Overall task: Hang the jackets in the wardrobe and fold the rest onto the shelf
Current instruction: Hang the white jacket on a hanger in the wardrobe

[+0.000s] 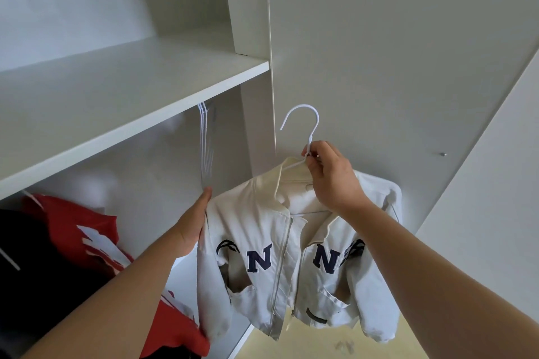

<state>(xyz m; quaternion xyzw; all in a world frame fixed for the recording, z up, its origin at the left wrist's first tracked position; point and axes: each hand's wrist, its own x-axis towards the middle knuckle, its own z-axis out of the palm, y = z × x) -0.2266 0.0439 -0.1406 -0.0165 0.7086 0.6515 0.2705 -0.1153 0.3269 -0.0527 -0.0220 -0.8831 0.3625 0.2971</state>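
A white zip jacket with dark blue "N" letters hangs on a white wire hanger in front of the wardrobe's right side panel. My right hand pinches the hanger's neck just below the hook. My left hand lies with straight fingers against the jacket's left shoulder and sleeve. A red jacket with white lettering and a dark garment hang inside the wardrobe at the lower left. The white shelf above them is bare.
Several spare white hangers hang under the shelf near the wardrobe's right inner wall. A closed white door with a small knob fills the right. A yellowish floor shows below.
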